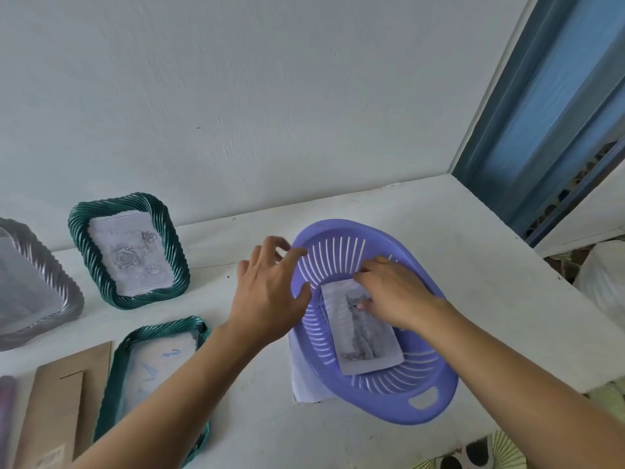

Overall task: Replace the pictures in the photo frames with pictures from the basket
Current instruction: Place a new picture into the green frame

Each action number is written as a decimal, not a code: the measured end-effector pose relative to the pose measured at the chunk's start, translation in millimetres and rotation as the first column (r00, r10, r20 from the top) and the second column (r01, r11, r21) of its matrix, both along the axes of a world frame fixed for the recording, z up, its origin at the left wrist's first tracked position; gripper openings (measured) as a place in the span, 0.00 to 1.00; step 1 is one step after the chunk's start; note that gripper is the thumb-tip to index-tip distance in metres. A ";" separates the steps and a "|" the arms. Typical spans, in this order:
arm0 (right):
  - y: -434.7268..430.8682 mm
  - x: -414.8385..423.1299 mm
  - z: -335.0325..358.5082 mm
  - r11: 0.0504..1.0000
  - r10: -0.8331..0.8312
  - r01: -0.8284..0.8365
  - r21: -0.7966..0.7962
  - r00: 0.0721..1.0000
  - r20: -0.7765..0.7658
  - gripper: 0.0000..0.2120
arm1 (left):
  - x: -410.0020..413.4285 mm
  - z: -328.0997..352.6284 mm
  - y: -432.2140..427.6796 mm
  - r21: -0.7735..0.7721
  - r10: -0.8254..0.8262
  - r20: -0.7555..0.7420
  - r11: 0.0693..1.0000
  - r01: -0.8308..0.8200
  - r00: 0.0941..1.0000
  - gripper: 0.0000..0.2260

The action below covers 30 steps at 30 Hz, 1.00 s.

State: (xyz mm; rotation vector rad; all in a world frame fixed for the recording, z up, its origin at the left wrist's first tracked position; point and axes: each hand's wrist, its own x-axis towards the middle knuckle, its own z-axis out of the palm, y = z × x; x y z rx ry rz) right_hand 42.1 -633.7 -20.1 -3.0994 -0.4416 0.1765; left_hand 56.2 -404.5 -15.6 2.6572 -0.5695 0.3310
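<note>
A person's left hand (267,292) rests, fingers spread, on the rim of a purple slotted basket (389,407) on the white worktop (473,265), seemingly to steady it. The right hand (392,292) lies inside the basket on a cat picture (365,340); whether it pinches the paper cannot be told. A green photo frame (162,328) lies flat nearby, likely awaiting the picture.

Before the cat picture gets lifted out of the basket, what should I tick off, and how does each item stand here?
1. Basket steadied: ok, left hand rests on its rim.
2. Right hand on the cat picture: ok.
3. Grip closed on the picture's edge: cannot tell.
4. Flat green frame opened: ok, backing board lies beside it.
5. That frame emptied: not ok, a sheet lies in it.
6. Only one sheet taken: cannot tell.
</note>
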 end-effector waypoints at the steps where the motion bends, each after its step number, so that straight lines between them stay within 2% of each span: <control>1: 0.4 -0.5 0.0 1.000 -0.012 0.012 0.020 1.000 0.012 0.21 | -2.5 -1.9 3.9 -0.049 0.025 -0.038 0.998 -0.027 0.999 0.23; 5: 3.8 -3.0 2.7 0.991 -0.059 0.053 0.122 0.997 0.053 0.21 | -15.5 -8.5 15.6 -0.184 0.035 -0.187 0.980 -0.071 0.982 0.27; 10: 7.1 -2.6 5.0 0.986 -0.079 0.066 0.156 0.994 0.081 0.18 | -20.3 -11.3 15.1 -0.248 0.047 -0.223 0.963 -0.103 0.974 0.25; 16: 2.6 0.8 1.0 0.976 -0.112 0.087 0.199 0.987 0.116 0.08 | -21.8 -8.3 12.7 -0.232 0.068 -0.229 0.965 -0.123 0.971 0.26; 23: -0.9 -1.2 -1.8 0.965 -0.096 0.048 0.256 0.979 0.180 0.05 | -23.6 -7.3 11.4 -0.210 0.087 -0.235 0.968 -0.137 0.968 0.26; 27: -1.2 -4.7 8.8 0.881 -0.153 0.062 0.469 0.976 0.158 0.07 | -24.4 -5.8 10.7 -0.200 0.072 -0.248 0.972 -0.123 0.966 0.26; 30: 1.0 -12.1 17.0 0.747 -0.236 0.104 0.657 0.965 0.115 0.08 | -25.8 -2.2 10.4 -0.196 0.071 -0.261 0.973 -0.125 0.963 0.26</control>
